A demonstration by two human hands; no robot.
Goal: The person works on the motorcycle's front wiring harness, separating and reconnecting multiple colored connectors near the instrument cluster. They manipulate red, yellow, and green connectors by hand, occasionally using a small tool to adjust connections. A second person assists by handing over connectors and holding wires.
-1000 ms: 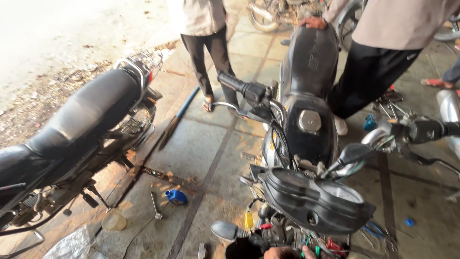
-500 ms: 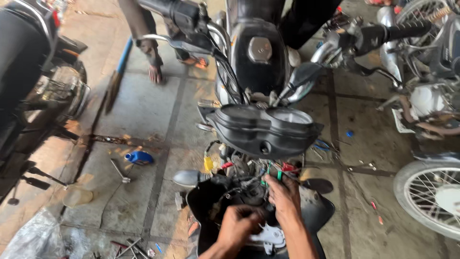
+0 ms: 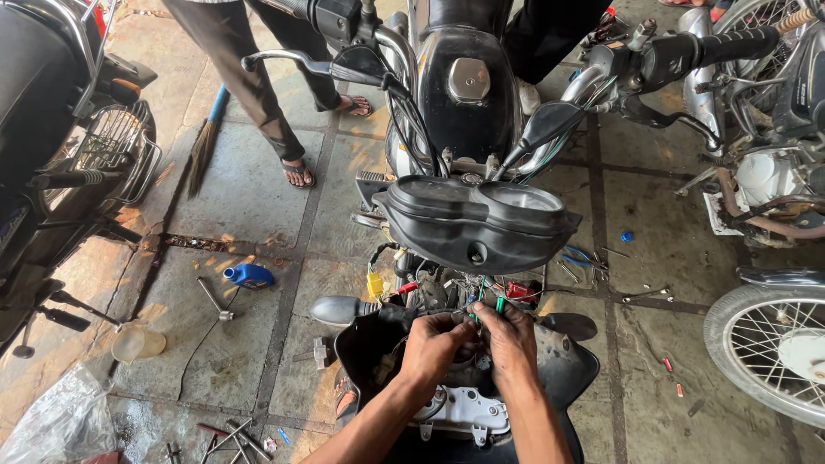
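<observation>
My left hand [image 3: 436, 345] and my right hand [image 3: 507, 339] meet over a bundle of coloured wires [image 3: 481, 302] at the front of a black motorcycle [image 3: 464, 86]. Both hands pinch the wires between their fingertips, just above the black headlight cowl [image 3: 567, 369] and the loose speedometer unit [image 3: 460, 412]. The black instrument housing [image 3: 477, 222] hangs above my hands, under the handlebar [image 3: 687, 51]. A yellow connector [image 3: 375, 283] and a red connector [image 3: 518, 290] show beside the wiring.
Another black motorcycle [image 3: 51, 129] stands at left, a third at right with its spoked wheel [image 3: 773, 344]. A person's legs [image 3: 258, 77] stand behind. A blue bottle [image 3: 249, 275], spanners [image 3: 215, 299], a broom [image 3: 206, 142] and a plastic bag [image 3: 60, 421] lie on the stone floor.
The view has dropped from the whole motorcycle down to its front. My hands have risen from the lower cowl to the wire bundle and closed on it.
</observation>
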